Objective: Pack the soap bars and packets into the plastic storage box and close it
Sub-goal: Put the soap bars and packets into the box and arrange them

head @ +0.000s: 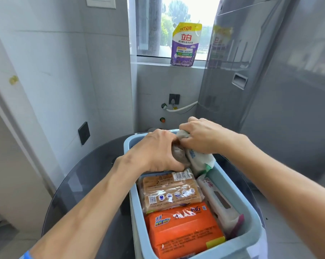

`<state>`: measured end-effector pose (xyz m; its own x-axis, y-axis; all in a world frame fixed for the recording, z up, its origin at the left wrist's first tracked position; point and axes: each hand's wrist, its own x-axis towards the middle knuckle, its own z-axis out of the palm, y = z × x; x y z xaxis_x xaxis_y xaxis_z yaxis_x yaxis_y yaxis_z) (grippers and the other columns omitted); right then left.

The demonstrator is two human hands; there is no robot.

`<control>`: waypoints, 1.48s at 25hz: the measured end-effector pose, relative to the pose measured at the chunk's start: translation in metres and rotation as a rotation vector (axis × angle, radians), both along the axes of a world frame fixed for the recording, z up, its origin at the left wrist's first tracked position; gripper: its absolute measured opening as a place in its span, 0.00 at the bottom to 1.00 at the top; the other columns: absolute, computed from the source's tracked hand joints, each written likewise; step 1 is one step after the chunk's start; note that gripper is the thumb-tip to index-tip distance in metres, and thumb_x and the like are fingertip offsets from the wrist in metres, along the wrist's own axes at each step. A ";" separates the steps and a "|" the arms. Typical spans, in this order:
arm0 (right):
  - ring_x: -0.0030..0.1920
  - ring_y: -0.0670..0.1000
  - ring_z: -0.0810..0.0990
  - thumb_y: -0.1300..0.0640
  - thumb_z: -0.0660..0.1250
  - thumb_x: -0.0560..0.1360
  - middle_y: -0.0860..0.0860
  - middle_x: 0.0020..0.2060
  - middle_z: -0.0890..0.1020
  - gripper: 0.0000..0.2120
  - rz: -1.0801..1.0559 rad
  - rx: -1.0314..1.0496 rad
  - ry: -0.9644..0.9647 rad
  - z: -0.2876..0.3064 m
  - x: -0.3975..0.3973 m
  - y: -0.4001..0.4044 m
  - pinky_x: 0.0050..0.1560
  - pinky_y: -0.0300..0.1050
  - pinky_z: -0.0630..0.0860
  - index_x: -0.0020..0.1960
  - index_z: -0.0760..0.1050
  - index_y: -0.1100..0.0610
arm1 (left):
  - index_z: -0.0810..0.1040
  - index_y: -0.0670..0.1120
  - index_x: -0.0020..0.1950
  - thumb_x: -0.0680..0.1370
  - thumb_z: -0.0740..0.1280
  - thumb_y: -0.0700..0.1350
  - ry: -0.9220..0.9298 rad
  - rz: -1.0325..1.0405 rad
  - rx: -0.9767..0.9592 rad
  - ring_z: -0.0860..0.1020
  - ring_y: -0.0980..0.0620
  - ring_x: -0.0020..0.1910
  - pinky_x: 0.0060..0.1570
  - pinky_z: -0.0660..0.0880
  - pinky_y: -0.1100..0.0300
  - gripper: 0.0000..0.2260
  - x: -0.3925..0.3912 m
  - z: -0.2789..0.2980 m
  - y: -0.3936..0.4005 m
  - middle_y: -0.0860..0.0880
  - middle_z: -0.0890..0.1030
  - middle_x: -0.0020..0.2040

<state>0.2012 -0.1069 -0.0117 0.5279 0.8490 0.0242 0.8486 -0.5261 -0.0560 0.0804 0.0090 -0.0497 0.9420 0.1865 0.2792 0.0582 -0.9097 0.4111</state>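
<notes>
Over the far end of the blue storage box (238,195), beyond the orange soap pack (184,228), left hand (158,146) grips a brown bar (179,155) and right hand (204,135) clutches a white packet (199,158); both should be pressed flat for the lid.

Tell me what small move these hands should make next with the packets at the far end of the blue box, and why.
Probably push the white soft packet down into the far end of the light blue plastic storage box. The right hand grips its top, and it pokes above the rim, while the left hand holds a dark wrapped bar beside it. The nearer packs already lie lower.
</notes>
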 end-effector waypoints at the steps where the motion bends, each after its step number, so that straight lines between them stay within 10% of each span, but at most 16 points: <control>1: 0.49 0.52 0.68 0.43 0.56 0.78 0.48 0.49 0.71 0.10 -0.005 0.002 -0.019 -0.010 0.001 0.001 0.45 0.51 0.66 0.44 0.65 0.48 | 0.77 0.54 0.39 0.60 0.73 0.61 -0.009 0.009 0.001 0.77 0.59 0.36 0.34 0.73 0.62 0.15 -0.001 0.000 -0.001 0.56 0.80 0.36; 7: 0.68 0.58 0.69 0.37 0.44 0.80 0.49 0.73 0.66 0.23 -0.054 -0.002 0.177 -0.018 0.013 0.011 0.64 0.61 0.66 0.72 0.61 0.42 | 0.78 0.53 0.40 0.62 0.72 0.63 -0.006 0.044 0.038 0.75 0.61 0.34 0.30 0.66 0.68 0.16 -0.001 -0.002 -0.002 0.57 0.78 0.34; 14: 0.63 0.61 0.75 0.46 0.46 0.80 0.51 0.68 0.72 0.21 -0.127 -0.007 0.051 -0.028 0.006 0.021 0.50 0.53 0.66 0.73 0.61 0.41 | 0.79 0.51 0.36 0.62 0.72 0.60 0.051 0.039 -0.023 0.77 0.58 0.30 0.28 0.70 0.66 0.14 0.003 -0.005 0.002 0.54 0.79 0.30; 23: 0.74 0.58 0.63 0.38 0.43 0.81 0.47 0.78 0.60 0.26 -0.168 0.056 0.070 -0.047 0.009 0.024 0.65 0.65 0.61 0.78 0.54 0.41 | 0.72 0.54 0.29 0.65 0.73 0.60 0.012 0.053 -0.010 0.72 0.60 0.28 0.28 0.62 0.67 0.15 -0.006 -0.006 -0.003 0.56 0.74 0.28; 28: 0.61 0.52 0.74 0.52 0.52 0.83 0.54 0.63 0.77 0.16 -0.113 0.396 0.575 -0.043 0.017 0.020 0.58 0.47 0.67 0.65 0.74 0.53 | 0.84 0.55 0.48 0.66 0.71 0.68 -0.028 0.057 -0.096 0.78 0.59 0.41 0.37 0.72 0.64 0.20 -0.022 -0.009 0.002 0.58 0.82 0.41; 32: 0.43 0.58 0.74 0.49 0.50 0.81 0.53 0.39 0.76 0.18 -0.177 0.288 0.292 -0.034 0.014 0.051 0.41 0.52 0.69 0.36 0.66 0.54 | 0.83 0.57 0.50 0.67 0.72 0.67 -0.043 0.074 -0.081 0.77 0.61 0.41 0.34 0.66 0.69 0.18 -0.018 -0.011 0.001 0.59 0.81 0.42; 37: 0.35 0.54 0.75 0.35 0.47 0.78 0.53 0.31 0.76 0.31 -0.214 0.327 0.181 -0.041 0.023 0.065 0.34 0.49 0.66 0.29 0.66 0.56 | 0.77 0.59 0.38 0.68 0.71 0.67 -0.027 0.074 -0.059 0.75 0.59 0.37 0.32 0.63 0.68 0.13 -0.014 -0.010 0.001 0.60 0.75 0.35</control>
<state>0.2237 -0.0420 -0.0525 0.7117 0.6829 0.1649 0.6835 -0.6189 -0.3871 0.0663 0.0097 -0.0601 0.9173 0.2725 0.2904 0.1130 -0.8774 0.4663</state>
